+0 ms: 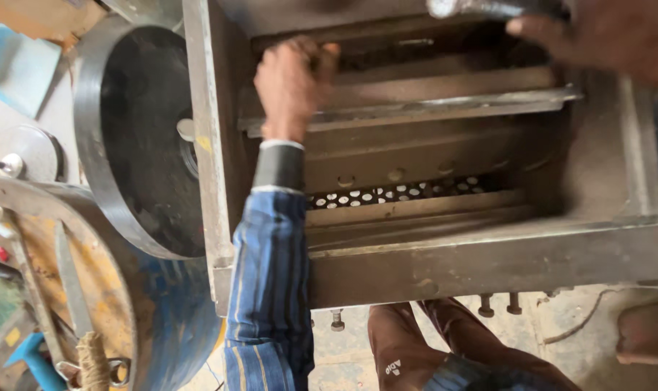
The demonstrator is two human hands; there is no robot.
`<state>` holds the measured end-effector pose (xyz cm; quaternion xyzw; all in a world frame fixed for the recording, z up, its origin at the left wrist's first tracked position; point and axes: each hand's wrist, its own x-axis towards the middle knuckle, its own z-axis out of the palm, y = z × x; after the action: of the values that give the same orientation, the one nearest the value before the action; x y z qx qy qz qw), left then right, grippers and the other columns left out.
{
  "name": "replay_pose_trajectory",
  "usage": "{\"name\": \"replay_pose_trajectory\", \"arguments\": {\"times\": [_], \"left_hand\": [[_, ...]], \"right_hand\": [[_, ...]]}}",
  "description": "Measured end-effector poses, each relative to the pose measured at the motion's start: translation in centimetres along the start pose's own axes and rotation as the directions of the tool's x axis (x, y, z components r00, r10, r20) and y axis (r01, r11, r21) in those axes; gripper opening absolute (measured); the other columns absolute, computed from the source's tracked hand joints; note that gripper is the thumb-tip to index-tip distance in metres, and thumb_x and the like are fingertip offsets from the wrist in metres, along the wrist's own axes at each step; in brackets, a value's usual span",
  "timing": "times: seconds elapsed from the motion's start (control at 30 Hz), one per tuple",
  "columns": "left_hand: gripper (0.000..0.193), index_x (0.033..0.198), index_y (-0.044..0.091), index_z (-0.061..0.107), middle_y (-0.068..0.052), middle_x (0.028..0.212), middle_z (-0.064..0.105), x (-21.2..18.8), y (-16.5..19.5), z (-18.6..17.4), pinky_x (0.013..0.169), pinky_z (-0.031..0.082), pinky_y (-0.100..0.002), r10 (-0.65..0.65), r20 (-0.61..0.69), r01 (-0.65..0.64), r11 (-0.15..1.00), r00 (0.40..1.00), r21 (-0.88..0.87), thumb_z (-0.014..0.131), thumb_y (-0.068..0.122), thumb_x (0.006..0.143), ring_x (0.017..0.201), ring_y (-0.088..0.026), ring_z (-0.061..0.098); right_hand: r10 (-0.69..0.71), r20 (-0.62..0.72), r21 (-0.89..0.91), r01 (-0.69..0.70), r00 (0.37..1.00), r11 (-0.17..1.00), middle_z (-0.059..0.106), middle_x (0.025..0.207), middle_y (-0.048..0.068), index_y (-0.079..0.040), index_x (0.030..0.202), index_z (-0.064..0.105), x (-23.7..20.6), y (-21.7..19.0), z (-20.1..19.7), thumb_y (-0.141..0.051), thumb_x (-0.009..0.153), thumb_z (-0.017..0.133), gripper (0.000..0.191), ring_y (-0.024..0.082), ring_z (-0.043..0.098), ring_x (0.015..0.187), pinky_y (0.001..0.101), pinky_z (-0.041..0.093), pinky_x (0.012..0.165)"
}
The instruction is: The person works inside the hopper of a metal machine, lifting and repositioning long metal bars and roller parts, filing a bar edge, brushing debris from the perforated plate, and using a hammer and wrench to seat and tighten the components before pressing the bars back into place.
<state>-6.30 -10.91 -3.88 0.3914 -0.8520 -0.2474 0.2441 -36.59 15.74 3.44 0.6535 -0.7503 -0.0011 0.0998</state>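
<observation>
Where left hand (294,85) grips blade bar (445,101); right hand (611,36) seemingly at upper edge

The metal housing (430,268) is dull grey steel with rusty brown smudges — a small yellow mark sits on its left wall. Inside, the perforated screen (394,192) shows a pattern of pale round holes on dark metal. The blade bar (445,98) is grey-brown. The sleeve (270,282) is blue with thin dark and pale vertical stripes, its cuff (279,166) dark grey edged in white. The flywheel (137,137) is grey with a near-black face. The drum (90,289) is blue — its top worn yellow-orange. The trousers (416,340) are reddish brown.
</observation>
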Motion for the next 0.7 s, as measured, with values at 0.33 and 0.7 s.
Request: {"name": "replay_pose_trajectory", "arguments": {"times": [0.33, 0.7], "left_hand": [[0.033, 0.117, 0.001, 0.064, -0.022, 0.102, 0.070, -5.6, 15.2, 2.6, 0.083, 0.056, -0.042, 0.239, 0.162, -0.040, 0.665, 0.957, -0.746, 0.058, 0.032, 0.108, 0.092, -0.035, 0.066], [0.031, 0.110, 0.004, 0.063, -0.021, 0.087, 0.071, 0.3, 10.6, -2.1, 0.070, 0.051, -0.055, 0.345, 0.425, -0.348, 0.935, 0.837, -0.074, 0.057, 0.034, 0.103, 0.082, -0.044, 0.068]], "right_hand": [[0.751, -0.039, 0.996, 0.087, 0.659, -0.024, 0.055, 0.105, -0.003, -0.005, 0.129, 0.052, 0.6, -20.1, 3.0, -0.033, 0.115, 0.049, 0.031, 0.014, 0.053, 0.095, 0.0341, 0.048, 0.082], [0.476, -0.288, 0.821, -0.042, 0.831, 0.570, 0.055, 0.076, 0.022, 0.000, 0.087, 0.054, -0.6, -20.0, 4.2, -0.007, 0.102, 0.061, 0.018, 0.036, 0.055, 0.065, 0.0449, 0.042, 0.060]]}}
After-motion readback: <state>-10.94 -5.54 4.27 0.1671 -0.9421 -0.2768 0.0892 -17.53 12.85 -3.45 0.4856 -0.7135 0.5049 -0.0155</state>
